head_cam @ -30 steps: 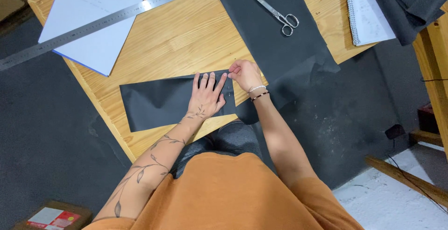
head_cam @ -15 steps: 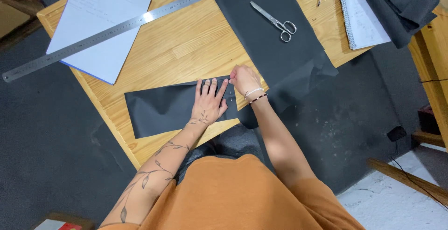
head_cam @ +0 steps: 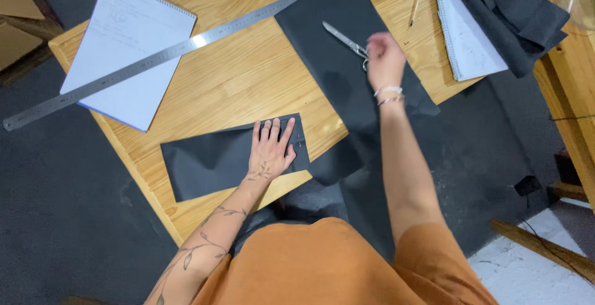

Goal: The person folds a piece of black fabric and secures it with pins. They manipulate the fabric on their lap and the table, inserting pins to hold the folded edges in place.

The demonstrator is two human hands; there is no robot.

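Scissors [head_cam: 348, 43] under right hand [head_cam: 385, 59], grip unclear, left hand [head_cam: 271, 150] flat, fingers spread on dark fabric strip [head_cam: 217, 162]

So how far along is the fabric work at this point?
Done: a small dark fabric piece lies flat on the wooden table, held under the left hand. In hand: the right hand is on the handles of the scissors, which lie on the long dark fabric strip. Left: no cut is under way; the steel ruler lies aside.
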